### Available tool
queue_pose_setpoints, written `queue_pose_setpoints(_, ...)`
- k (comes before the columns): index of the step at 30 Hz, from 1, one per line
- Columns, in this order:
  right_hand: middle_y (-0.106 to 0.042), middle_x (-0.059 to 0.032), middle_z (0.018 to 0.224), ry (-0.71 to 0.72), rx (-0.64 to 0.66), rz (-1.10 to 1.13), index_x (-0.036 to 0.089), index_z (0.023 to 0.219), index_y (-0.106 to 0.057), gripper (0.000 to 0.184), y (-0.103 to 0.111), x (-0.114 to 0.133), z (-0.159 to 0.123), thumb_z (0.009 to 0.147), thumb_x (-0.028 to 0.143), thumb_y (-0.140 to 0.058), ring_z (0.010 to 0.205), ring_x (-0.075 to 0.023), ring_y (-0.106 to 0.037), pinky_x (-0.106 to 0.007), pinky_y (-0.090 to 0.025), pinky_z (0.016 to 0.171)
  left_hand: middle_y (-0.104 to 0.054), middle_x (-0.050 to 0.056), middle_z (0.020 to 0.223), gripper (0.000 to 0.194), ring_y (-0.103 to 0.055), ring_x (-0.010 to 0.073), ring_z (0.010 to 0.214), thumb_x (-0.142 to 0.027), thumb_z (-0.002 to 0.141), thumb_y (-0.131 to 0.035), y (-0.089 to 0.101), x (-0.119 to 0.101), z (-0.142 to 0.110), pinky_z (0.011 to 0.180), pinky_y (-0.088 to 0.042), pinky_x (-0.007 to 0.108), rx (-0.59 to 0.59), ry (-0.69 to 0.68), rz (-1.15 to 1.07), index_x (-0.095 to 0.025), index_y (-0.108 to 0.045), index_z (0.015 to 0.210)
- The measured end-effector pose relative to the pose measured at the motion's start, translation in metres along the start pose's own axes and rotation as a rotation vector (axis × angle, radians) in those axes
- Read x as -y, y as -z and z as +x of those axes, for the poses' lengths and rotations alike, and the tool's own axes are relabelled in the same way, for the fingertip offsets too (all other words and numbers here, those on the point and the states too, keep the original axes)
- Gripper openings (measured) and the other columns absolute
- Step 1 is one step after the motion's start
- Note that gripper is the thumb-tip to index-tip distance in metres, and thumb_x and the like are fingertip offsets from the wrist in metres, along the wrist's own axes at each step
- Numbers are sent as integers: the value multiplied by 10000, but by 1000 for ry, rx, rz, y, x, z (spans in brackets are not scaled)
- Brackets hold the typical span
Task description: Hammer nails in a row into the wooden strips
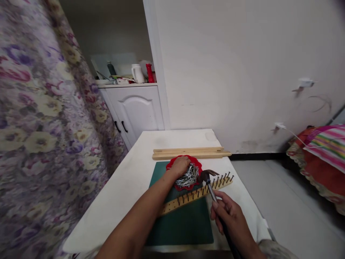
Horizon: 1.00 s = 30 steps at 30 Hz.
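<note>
Nails [189,176], silvery and loose, lie heaped in a scalloped red dish [195,161] in the head view, and my left hand [181,166] is in among them at the dish's far left side. Its fingertips are hidden from me, so I cannot tell whether they are spread, closed together or pinching a nail. My right hand [229,212], on the near right of the dish, has its fingers wrapped around a hammer [212,191], whose head is up beside the dish's right edge; I cannot tell if it touches anything.

Just on my side of the dish, a wooden strip [191,198] slants across, its right end reaching past the dish. Dark nails [193,196] stand upright along most of it, while the end to the near left of the dish shows only small dark holes. Under dish and strip lies a green mat [185,226]; beyond the dish, wooden bars [188,153] rest on the white table [121,187].

I judge the step in hand to be taking a nail from the dish. The next move calls for a clean pinch on one nail, with the hammer kept clear of my left fingers.
</note>
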State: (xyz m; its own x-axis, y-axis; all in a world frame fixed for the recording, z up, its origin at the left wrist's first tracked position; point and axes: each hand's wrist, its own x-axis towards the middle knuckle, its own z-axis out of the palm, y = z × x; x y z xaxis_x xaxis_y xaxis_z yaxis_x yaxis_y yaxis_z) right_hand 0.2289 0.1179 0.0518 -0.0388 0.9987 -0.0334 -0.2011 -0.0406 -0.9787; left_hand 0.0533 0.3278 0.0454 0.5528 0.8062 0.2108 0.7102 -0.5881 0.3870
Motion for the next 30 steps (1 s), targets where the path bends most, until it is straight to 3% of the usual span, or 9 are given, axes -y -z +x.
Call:
queue_pose_setpoints(7,-571,46,560,-18,4,2,169,1089,-529,427,-2,5,-1,803,480,-592,305,-51,-374,-163,-283,313,-652,109,891,130,-570,254,891,-181,766,-515,5,12,-8,841,-394,351,44,12,122,-170,-644,770)
queue_pose_setpoints(15,-559,57,547,7,46,-6,161,1101,-515,440,-3,2,-1,803,475,-594,299,-55,-370,-166,-263,322,-642,68,846,131,-567,217,842,-109,729,-536,31,11,-49,779,-413,299,56,-18,113,-190,-630,770)
queue_pose_setpoints(21,-575,46,553,10,39,-15,160,1108,-516,449,-2,-1,0,805,483,-592,303,-65,-380,-174,-296,319,-651,42,889,220,-570,178,867,-79,755,-481,32,5,-74,814,-432,294,-56,42,-107,-190,-649,844)
queue_pose_setpoints(26,-573,50,552,17,35,-12,164,1121,-523,430,-1,-1,0,816,460,-587,303,-60,-379,-169,-292,321,-626,34,890,207,-568,165,876,-92,773,-459,33,9,-74,815,-449,295,-208,101,-224,-180,-640,820)
queue_pose_setpoints(30,-573,49,566,18,40,0,166,1149,-515,426,0,0,0,825,434,-583,309,-49,-381,-160,-298,322,-631,29,898,232,-569,161,873,-59,759,-455,32,14,-69,816,-445,290,-226,121,-186,-187,-639,820)
